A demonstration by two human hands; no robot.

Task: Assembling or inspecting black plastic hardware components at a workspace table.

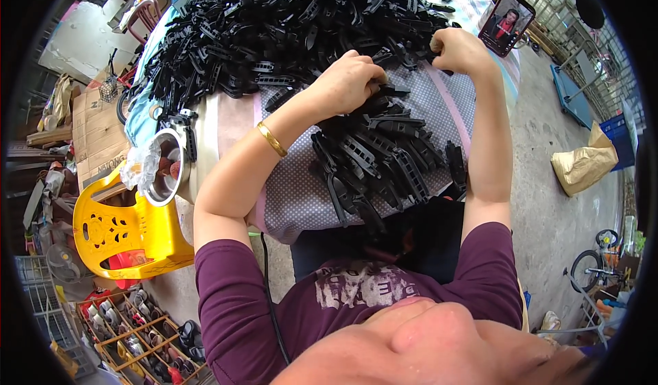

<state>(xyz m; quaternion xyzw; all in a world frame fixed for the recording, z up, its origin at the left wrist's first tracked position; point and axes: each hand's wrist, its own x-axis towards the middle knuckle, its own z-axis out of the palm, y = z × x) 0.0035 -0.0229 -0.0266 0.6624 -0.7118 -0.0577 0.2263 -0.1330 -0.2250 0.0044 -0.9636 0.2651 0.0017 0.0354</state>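
A big heap of black plastic parts [274, 21], long and slotted, covers the far half of the cloth-covered table. My left hand [349, 83], a gold bangle on its wrist, is curled closed at the near edge of the heap. A black plastic part [391, 91] pokes out by its fingertips. Farther right, my right hand [460, 50] has its fingers bent together beside the heap; what they hold, if anything, is hidden. Between my forearms, close to me, lies a smaller group of the same parts [384, 159], roughly lined up.
A phone [507, 23] stands at the table's far right, its screen lit. To the left, a metal bowl [164, 169] with a plastic bag sits by a yellow plastic chair [130, 227]. A shoe rack [137, 330] is at lower left. Rightward are a blue trolley [570, 93] and a sack [582, 160].
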